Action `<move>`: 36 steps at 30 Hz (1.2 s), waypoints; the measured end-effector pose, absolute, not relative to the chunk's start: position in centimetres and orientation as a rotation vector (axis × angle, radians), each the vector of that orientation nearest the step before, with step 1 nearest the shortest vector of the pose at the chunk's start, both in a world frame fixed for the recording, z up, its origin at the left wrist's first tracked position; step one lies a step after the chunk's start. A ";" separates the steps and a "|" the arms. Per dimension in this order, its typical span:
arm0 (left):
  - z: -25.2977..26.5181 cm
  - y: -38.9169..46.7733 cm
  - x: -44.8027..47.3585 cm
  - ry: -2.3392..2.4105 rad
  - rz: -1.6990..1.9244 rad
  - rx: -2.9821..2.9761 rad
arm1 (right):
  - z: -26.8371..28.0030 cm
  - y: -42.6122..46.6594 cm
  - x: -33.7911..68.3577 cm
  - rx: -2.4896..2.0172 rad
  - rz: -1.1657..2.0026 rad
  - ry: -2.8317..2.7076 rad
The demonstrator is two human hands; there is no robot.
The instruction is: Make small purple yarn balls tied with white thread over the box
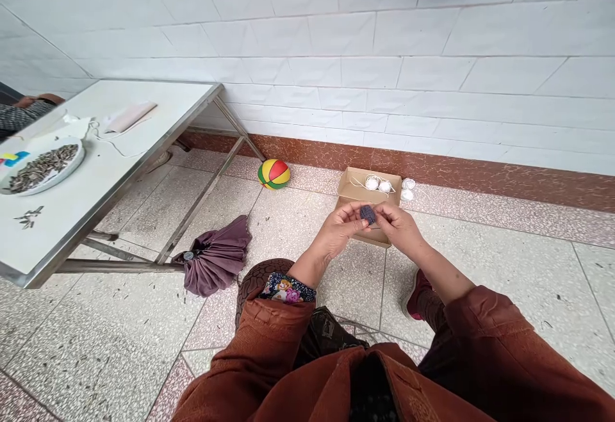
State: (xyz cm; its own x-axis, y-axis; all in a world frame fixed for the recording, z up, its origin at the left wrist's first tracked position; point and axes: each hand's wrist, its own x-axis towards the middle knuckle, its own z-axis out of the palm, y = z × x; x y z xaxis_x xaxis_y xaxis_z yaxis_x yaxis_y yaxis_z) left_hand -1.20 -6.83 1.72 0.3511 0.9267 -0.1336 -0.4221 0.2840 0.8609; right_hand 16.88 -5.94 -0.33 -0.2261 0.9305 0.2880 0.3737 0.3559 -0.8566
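Observation:
A small ball of dark grey yarn (368, 214) is held up in front of me, between both hands. My left hand (340, 227) has its fingers and thumb closed around the ball's left side. On the other side, the bent fingers of my right hand (396, 225) pinch at the ball's edge; whether they grip the ball itself or a strand of it is hidden. Below and behind the hands, an open cardboard box (346, 185) rests on the floor. Inside it lie white yarn balls (371, 182) with loose strands, and more white balls (408, 189) sit just outside its right wall.
To the left stands a metal-framed table (158, 111) bearing a plate (77, 159) of seeds or husks and a rolled pinkish cloth or paper (131, 118). A colourful ball (274, 174) and a folded purple umbrella (216, 259) lie on the floor. Another person's arm (29, 109) shows far left.

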 end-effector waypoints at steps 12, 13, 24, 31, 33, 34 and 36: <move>0.6 -6.4 -1.1 0.974 1.014 1.169 | 2.3 -6.4 17.8 -0.963 0.889 -1.879; 0.7 -6.6 -1.0 0.912 0.992 1.183 | 2.3 -6.1 18.0 -1.009 0.873 -1.813; 0.8 -6.6 -1.1 0.743 1.094 0.923 | 0.0 -6.2 16.9 -1.144 0.952 -1.770; 0.2 -5.9 -1.2 1.034 1.216 1.007 | 0.8 -7.2 16.8 -0.966 0.847 -2.012; 0.2 -5.8 -1.2 1.131 1.177 1.138 | 1.4 -7.2 17.0 -0.924 0.852 -2.028; 0.2 -5.9 -1.1 1.152 1.150 1.199 | 1.7 -7.1 17.2 -0.921 0.840 -2.018; 0.4 -6.2 -0.9 1.119 1.095 1.282 | 2.1 -6.7 17.5 -0.945 0.794 -1.970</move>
